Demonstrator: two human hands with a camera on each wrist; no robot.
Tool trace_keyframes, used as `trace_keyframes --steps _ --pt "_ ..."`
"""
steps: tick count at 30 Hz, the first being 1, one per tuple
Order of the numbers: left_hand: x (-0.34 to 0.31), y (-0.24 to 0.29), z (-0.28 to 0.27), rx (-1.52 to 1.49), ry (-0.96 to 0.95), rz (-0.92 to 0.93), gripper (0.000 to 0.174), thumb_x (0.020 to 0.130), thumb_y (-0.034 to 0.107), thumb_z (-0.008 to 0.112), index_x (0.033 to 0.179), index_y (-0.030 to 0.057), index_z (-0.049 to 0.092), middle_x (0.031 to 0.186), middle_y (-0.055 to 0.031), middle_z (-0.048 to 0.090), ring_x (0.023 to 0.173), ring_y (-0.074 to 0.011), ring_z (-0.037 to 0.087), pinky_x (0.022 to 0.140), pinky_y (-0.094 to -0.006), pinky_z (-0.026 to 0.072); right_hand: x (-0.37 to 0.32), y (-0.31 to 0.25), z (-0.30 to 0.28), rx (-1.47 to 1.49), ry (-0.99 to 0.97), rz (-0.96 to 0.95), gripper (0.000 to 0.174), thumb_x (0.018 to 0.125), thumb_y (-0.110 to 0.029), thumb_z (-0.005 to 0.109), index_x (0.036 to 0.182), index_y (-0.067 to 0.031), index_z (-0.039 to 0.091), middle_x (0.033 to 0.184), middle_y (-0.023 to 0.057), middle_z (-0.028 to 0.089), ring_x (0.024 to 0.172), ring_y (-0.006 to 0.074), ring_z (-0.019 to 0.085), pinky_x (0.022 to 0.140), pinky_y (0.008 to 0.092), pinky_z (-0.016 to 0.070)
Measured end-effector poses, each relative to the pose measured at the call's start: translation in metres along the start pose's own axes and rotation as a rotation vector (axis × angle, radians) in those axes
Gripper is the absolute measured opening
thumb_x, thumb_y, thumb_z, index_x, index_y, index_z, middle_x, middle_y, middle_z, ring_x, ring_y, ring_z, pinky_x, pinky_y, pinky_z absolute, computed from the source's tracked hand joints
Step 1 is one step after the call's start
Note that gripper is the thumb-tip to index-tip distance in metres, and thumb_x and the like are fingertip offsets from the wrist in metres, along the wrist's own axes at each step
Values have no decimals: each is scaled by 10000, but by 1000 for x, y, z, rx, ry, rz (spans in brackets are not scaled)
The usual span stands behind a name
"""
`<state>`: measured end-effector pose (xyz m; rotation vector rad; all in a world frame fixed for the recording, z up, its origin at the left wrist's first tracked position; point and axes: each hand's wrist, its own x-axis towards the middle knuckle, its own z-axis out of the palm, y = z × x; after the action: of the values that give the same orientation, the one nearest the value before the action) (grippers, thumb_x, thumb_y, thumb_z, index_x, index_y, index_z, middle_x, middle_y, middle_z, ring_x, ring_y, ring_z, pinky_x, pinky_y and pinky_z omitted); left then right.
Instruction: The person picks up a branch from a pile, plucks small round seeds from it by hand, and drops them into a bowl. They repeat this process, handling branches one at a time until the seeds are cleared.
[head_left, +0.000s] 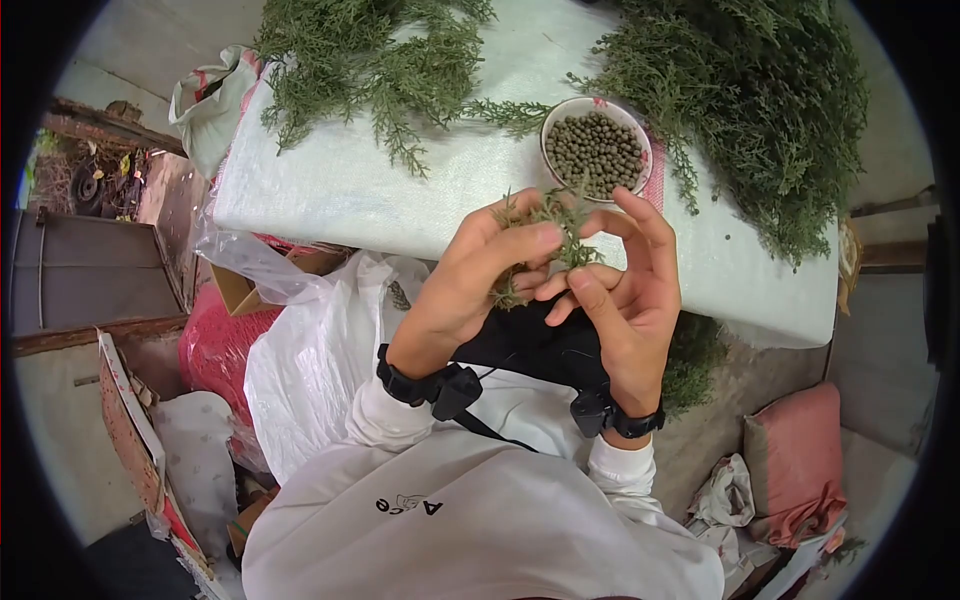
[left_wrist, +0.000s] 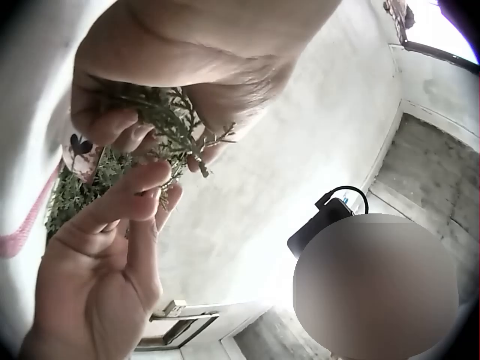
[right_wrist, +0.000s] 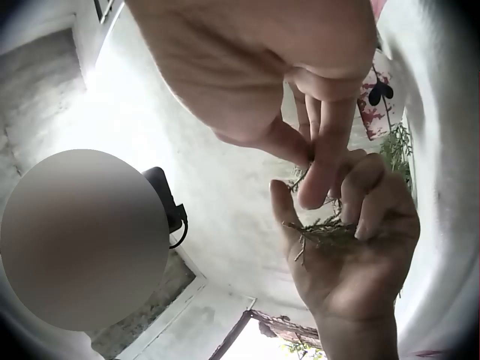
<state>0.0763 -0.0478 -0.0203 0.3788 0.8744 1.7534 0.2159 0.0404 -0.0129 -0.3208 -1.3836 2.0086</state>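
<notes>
In the head view the left hand [head_left: 465, 275] curls its fingers round a small green sprig [head_left: 572, 230], thumb on top. Beside it the right hand [head_left: 635, 300] pinches at the sprig's edge with thumb and a finger, its other fingers raised. From the left wrist, the sprig [left_wrist: 176, 124] pokes out of the left hand [left_wrist: 187, 45], and the right hand's fingertips [left_wrist: 154, 180] meet its lower end. In the right wrist view the right hand's thumb and finger come together over the sprig [right_wrist: 322, 231] lying in the left hand [right_wrist: 360, 270].
Just beyond the hands, a bowl [head_left: 648, 165] of small round green-brown berries [head_left: 595, 150] stands on the white-covered table [head_left: 330, 200]. Leafy branches [head_left: 370, 70] lie at the back left, and a larger heap [head_left: 760, 110] at the right. A plastic bag [head_left: 320, 350] hangs at the left.
</notes>
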Motion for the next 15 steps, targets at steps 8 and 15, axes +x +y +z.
trace_keyframes --steps 8,15 --pt "1 -3 4 173 195 104 227 889 18 599 1112 -18 582 824 -42 603 539 -41 415 487 -192 345 -3 1 0 -151 90 20 633 890 94 547 1447 -33 274 1294 201 447 821 247 698 598 268 599" --pt "1 -7 -4 239 236 196 247 851 -70 602 1092 -20 588 911 -62 627 548 -41 435 489 -195 345 -2 5 -4 -143 55 164 518 897 71 571 1379 -12 400 1209 164 542 869 206 693 707 262 576"
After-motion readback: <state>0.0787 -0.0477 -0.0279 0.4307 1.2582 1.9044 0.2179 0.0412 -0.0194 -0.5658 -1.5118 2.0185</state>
